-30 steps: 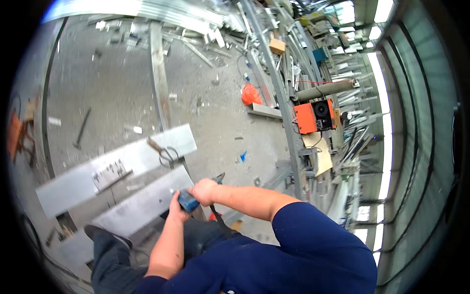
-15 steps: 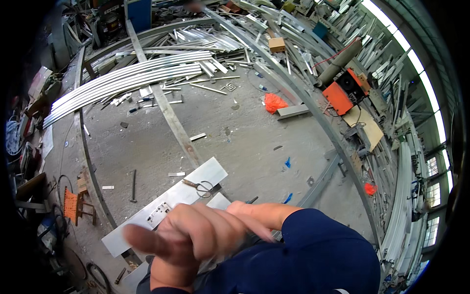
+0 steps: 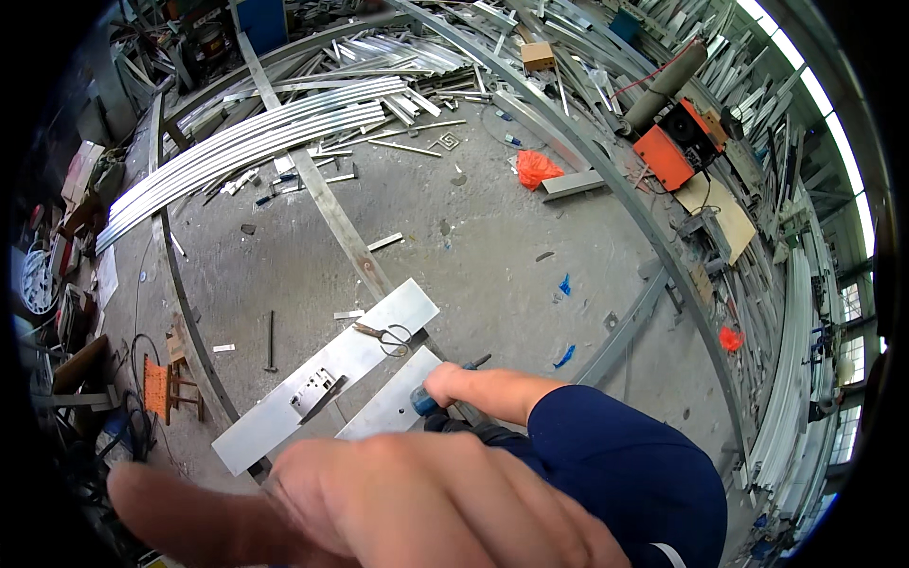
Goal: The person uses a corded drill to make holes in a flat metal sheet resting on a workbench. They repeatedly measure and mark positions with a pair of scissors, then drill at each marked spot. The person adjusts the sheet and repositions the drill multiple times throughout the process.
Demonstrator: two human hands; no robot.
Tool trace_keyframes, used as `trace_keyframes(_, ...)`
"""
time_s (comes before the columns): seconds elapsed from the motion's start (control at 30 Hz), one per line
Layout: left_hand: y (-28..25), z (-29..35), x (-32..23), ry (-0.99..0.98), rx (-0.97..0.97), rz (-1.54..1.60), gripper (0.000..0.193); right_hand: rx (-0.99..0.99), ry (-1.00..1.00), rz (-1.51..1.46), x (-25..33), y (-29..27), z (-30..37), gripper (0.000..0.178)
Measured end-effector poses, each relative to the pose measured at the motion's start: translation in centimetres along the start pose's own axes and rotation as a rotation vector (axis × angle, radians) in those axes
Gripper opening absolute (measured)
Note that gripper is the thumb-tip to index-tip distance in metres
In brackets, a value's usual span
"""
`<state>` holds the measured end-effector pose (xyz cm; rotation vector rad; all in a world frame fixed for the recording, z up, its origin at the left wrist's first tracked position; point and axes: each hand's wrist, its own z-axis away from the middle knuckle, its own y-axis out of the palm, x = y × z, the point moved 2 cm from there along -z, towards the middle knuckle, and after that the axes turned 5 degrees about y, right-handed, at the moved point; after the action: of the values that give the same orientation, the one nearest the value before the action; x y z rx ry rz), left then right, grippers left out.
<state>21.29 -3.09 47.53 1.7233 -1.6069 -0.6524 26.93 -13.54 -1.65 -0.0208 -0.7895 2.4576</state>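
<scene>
Gripping the blue tool (image 3: 422, 401) in my right hand (image 3: 441, 383), by the right end of the near plate (image 3: 381, 405); can't tell if it touches. Left hand (image 3: 407, 488) is right up at the camera, thumb out, fingers curled; I can't tell if they close on anything. Far plate (image 3: 254, 437) carries scissors (image 3: 369, 330) and a metal fitting (image 3: 313, 391).

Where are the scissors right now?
In the head view, the scissors lie on the far metal plate, toward its right end, up and left of the right hand.
</scene>
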Motion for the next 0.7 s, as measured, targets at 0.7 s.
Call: trace_keyframes(0.7,-35.8,37.3,-10.9,-0.349,-1.805,-1.225,0.037,0.006,-0.059,0.015,0.5,-1.0,0.5,0.033)
